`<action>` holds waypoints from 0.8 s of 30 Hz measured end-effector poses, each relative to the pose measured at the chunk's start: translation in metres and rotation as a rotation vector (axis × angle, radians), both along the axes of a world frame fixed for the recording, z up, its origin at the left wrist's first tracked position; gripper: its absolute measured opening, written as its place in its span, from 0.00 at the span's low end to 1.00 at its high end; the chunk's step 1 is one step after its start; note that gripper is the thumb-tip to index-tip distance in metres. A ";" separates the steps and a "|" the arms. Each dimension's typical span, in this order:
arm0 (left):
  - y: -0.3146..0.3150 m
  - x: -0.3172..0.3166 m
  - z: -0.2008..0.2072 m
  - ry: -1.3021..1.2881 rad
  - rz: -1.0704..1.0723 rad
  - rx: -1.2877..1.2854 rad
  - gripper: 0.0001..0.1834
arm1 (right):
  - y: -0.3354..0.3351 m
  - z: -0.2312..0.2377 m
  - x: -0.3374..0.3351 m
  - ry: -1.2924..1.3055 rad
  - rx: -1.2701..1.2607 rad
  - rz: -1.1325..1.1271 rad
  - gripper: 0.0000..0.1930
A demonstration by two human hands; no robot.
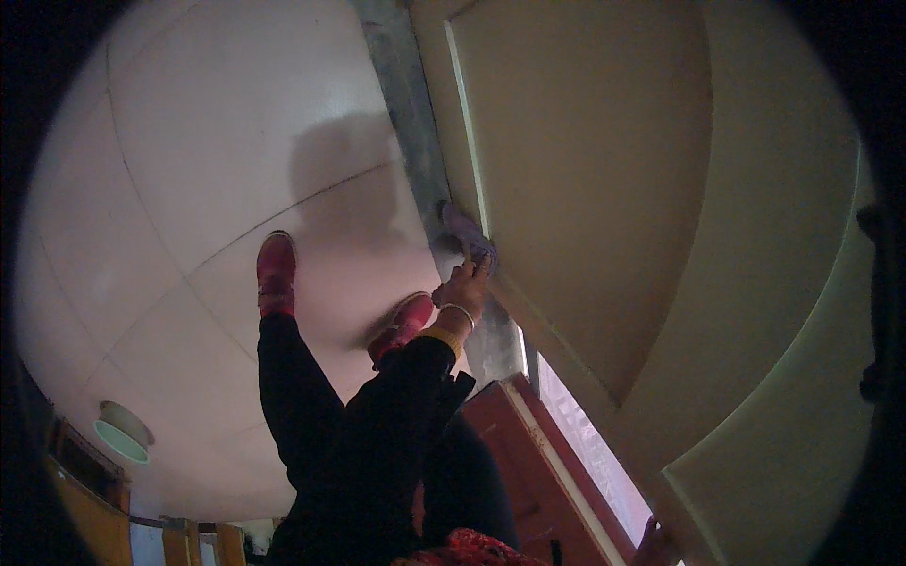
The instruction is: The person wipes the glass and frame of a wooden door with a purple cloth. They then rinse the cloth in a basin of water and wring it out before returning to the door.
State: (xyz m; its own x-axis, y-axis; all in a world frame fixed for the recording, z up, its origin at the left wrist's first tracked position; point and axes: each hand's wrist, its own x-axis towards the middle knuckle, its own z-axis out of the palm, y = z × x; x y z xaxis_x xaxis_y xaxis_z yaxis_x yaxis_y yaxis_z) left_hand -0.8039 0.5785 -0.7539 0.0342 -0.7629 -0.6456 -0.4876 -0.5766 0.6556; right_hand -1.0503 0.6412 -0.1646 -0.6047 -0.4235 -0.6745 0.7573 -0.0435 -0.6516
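My left hand [463, 291], with a light bracelet and a yellow cuff under a black sleeve, reaches down to the low edge of a beige panelled door [585, 179]. Its fingers are closed on a crumpled purple cloth [464, 224], pressed against the door's edge strip. Part of the cloth is hidden behind the fingers. At the lower right, my right hand [653, 545] shows only in part, dim at the picture's rim, with its fingers bent against the door's edge.
My red shoes [276, 269] stand on pale floor tiles [189, 170]. A grey threshold strip [408, 104] runs along the door. Near my legs is a red-brown wooden frame [528, 462], with a bright gap beside it. A pale green round container [123, 432] stands at the left.
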 end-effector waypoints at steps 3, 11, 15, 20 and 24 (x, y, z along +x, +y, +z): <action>0.000 0.009 0.005 0.020 -0.016 -0.056 0.35 | -0.005 0.005 0.016 -1.097 -0.530 -0.610 0.22; -0.047 0.075 0.031 0.104 -0.278 0.120 0.27 | -0.016 -0.004 0.037 -2.165 -1.223 -1.768 0.22; -0.060 0.150 0.002 0.085 -0.392 -0.071 0.21 | -0.010 -0.013 0.027 -3.222 -1.828 -2.570 0.21; -0.115 0.253 -0.021 -0.013 -0.420 -0.528 0.21 | -0.011 -0.027 0.033 -2.623 -1.716 -1.957 0.21; -0.153 0.265 -0.006 0.234 0.429 -0.565 0.24 | -0.016 -0.033 0.045 -2.289 -1.658 -1.756 0.20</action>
